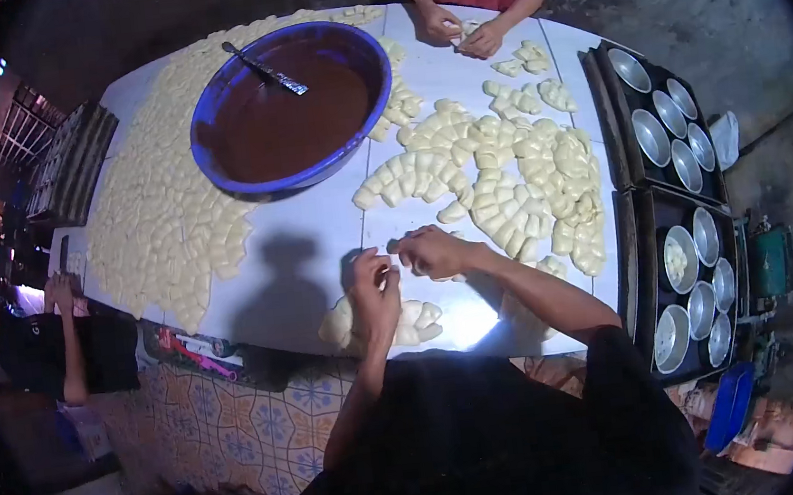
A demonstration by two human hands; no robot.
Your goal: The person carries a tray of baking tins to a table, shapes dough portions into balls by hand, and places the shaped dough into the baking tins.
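Observation:
My left hand [376,299] is raised over the near side of the white tiled table [291,243], its fingers curled in. Below it lies a small group of pale dough pieces [416,322], partly covered by that hand. My right hand [432,252] is close beside it, fingers bent and pinched together. Whatever either hand holds is hidden or too small to name. Just beyond my hands, rows of plump cut dough pieces [510,210] sit in curved clusters, some touching each other.
A blue basin [218,174] of brown filling with a metal utensil [267,69] stands at the far left. Many small dough pieces [158,199] cover the table's left. Dark trays [616,131] with round metal tins [651,137] stand right. Across, a co-worker's hands [481,39] handle dough; another person [68,351] is left.

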